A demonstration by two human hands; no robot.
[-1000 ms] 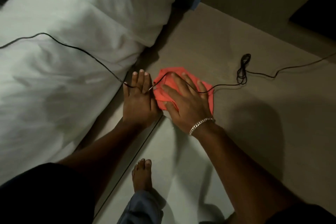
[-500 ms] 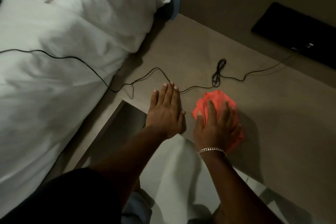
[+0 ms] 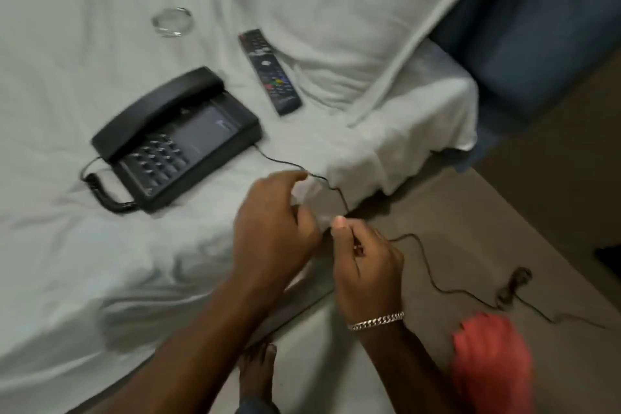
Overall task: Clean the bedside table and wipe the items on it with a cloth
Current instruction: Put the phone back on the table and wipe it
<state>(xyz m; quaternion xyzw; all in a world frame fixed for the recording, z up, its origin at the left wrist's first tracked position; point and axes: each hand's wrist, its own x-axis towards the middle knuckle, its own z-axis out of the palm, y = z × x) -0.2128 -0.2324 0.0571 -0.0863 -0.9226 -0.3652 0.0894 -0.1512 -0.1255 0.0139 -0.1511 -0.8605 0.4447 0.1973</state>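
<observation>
My left hand (image 3: 272, 222) and my right hand (image 3: 366, 265) are close together at the bed's edge, both pinched on the thin black phone cord (image 3: 426, 265). The cord runs from the black desk phone (image 3: 174, 138), which lies on the white bed sheet (image 3: 84, 262), across the beige bedside table (image 3: 470, 228) to a coiled bundle (image 3: 514, 282). The orange cloth (image 3: 490, 356) lies loose on the table at the lower right, apart from both hands. A black remote control (image 3: 268, 70) rests on the sheet beyond the phone.
A clear round glass piece (image 3: 173, 22) sits on the bed at the far left. The blue headboard (image 3: 537, 27) rises at the top right. My bare foot (image 3: 257, 376) stands on the pale floor between bed and table.
My right hand has left the orange cloth and both hands have moved left to the cord at the bed's edge. The view has swung left, showing the phone and remote on the bed.
</observation>
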